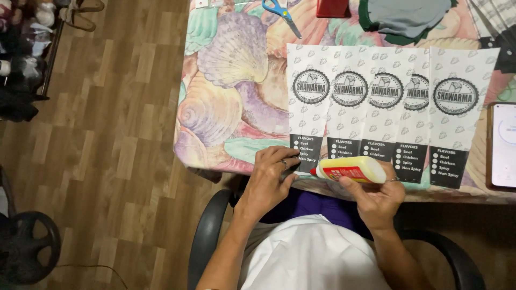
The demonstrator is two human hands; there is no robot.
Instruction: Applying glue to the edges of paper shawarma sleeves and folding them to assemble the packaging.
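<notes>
Glue bottle point(352, 169), yellowish with a red label and red nozzle, lying sideways at about 5 o'clock of the table, nozzle pointing to 9 o'clock at the bottom edge of the leftmost paper sleeve point(307, 110). Gripped from below by the right hand point(376, 198), fingers curled tight around the bottle's body. Left hand point(271, 180) at 7 o'clock of the sleeves, fingertips pressed together on the dark lower corner of that leftmost sleeve, just beside the nozzle.

Five white paper sleeves counted, side by side and overlapping in a row from 9 to 3 o'clock, lower ends reaching the near edge of the table point(226, 107). Shell-patterned cloth bare at 9 o'clock of the row, with room up to the table's left edge; wooden floor point(113, 134) open beyond it.

One pair of blue-handled scissors point(282, 13) at 12 o'clock. One phone point(502, 145) at 3 o'clock, just beside the last sleeve. One grey cloth piece point(408, 16) at 1 o'clock. One red object point(332, 8) at the far edge, cut off. Two chair armrests point(207, 236) flanking the lap.
</notes>
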